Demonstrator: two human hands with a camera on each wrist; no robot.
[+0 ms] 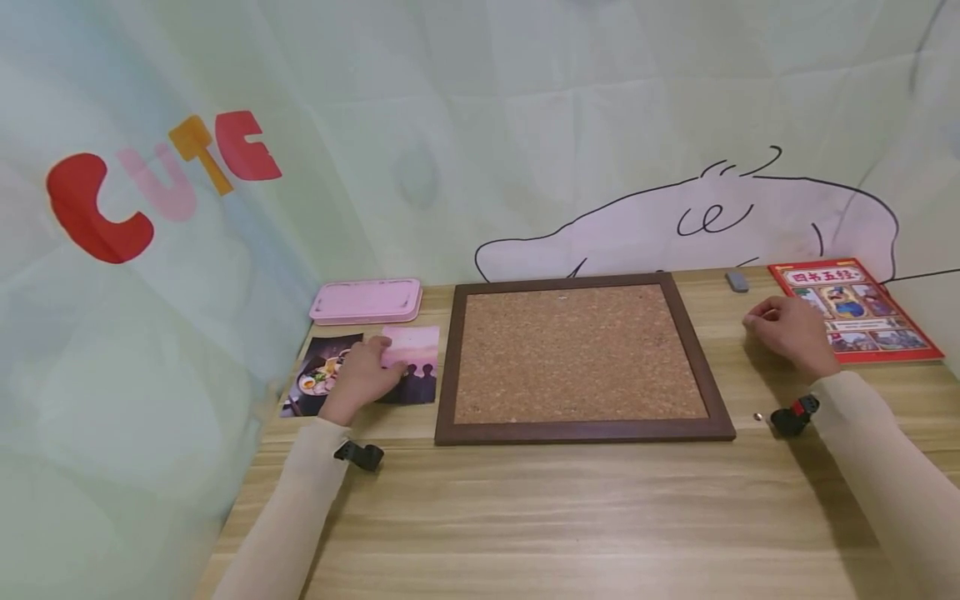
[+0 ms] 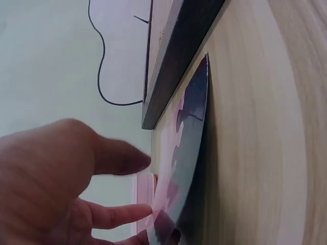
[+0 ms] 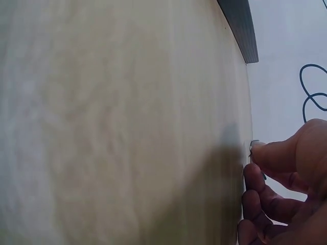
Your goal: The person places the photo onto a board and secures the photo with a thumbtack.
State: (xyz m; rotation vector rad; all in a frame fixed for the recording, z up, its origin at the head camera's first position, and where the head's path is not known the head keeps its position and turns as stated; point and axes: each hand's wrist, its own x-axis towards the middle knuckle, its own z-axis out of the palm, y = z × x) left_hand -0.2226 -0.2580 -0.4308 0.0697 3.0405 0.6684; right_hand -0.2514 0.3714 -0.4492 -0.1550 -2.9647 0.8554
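Observation:
My left hand reaches over two photo prints, its thumb held apart from the fingers. Fingertips touch the sunset photo, pink with dark silhouettes; in the left wrist view this photo bows up off the table. Partly under that hand lies a food photo showing a bowl. My right hand is above the table near a comic-style book, thumb and forefinger pinched together. At the thumb tip a tiny pointed metal piece shows, apparently a thumbtack, mostly hidden. Between the hands lies a brown-framed cork board.
A pink pencil case stands behind the photos. A grey eraser lies beyond the right hand, and the red-bordered book is at the far right. One small shiny tack rests on the table near the right wrist.

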